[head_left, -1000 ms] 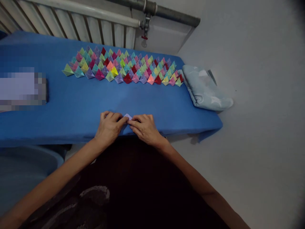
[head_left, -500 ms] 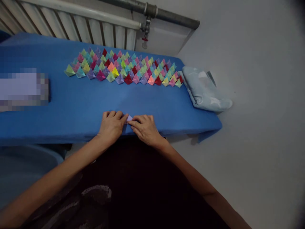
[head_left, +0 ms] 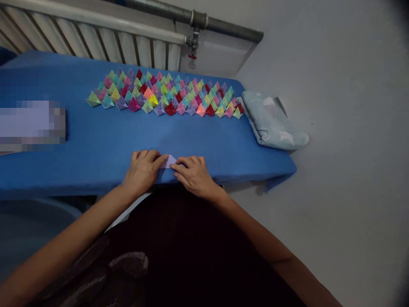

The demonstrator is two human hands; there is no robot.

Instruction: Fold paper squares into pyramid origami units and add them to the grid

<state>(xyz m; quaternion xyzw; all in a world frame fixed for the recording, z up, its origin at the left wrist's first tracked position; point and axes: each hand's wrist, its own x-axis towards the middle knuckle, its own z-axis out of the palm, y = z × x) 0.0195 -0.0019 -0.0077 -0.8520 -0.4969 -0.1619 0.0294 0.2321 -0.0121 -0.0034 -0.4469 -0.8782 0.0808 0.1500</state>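
A small lilac piece of folded paper (head_left: 168,162) lies at the front edge of the blue-covered table (head_left: 105,140), its upper tip pointing away from me. My left hand (head_left: 142,169) grips its left end, thumb and fingertips closed on the paper. On the other end, the thumb and forefinger of my right hand (head_left: 194,174) press the paper down. Both hands partly cover it. Behind them stand rows of small folded paper boats (head_left: 159,109) in green, pink, red, purple, yellow and blue.
At the table's right end lies a folded pale blue cloth (head_left: 275,125). A blurred-out lilac item (head_left: 28,123) sits on the left. Behind the table are a white radiator (head_left: 96,38) and a pipe with a red-handled valve (head_left: 192,56). A basin (head_left: 38,221) is below left.
My left hand has slid left along the paper, so more lilac shows between my hands. My right hand has barely moved. The view has shifted slightly.
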